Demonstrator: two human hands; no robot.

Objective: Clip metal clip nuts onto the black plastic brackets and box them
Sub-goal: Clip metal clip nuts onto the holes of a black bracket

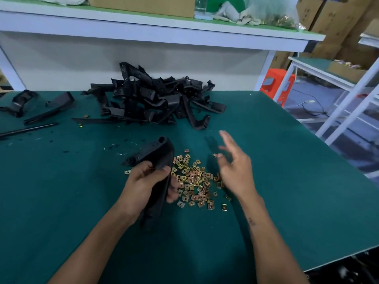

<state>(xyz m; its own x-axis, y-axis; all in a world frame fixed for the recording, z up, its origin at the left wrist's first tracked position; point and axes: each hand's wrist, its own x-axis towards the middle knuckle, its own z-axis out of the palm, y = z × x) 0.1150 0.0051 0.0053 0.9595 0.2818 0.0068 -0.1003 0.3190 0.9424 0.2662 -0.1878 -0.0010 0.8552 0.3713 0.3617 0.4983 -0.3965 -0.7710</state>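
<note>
1 long black plastic bracket (159,160) is gripped mid-length by the left hand (146,181), over the tabletop's centre. The right hand (235,167) is spread, empty, above small brass-coloured metal clip nuts (194,179). The bracket is judged stiff and light.

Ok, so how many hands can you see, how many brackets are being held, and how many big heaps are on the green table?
Hands: 2, left hand and right hand
Held bracket: 1
Heaps: 2, black brackets and gold clip nuts
Total: 5

Left hand (146,182) gripping a black bracket (158,158) over the green tabletop (287,181), right hand (235,167) spread above scattered clip nuts (194,181).
</note>
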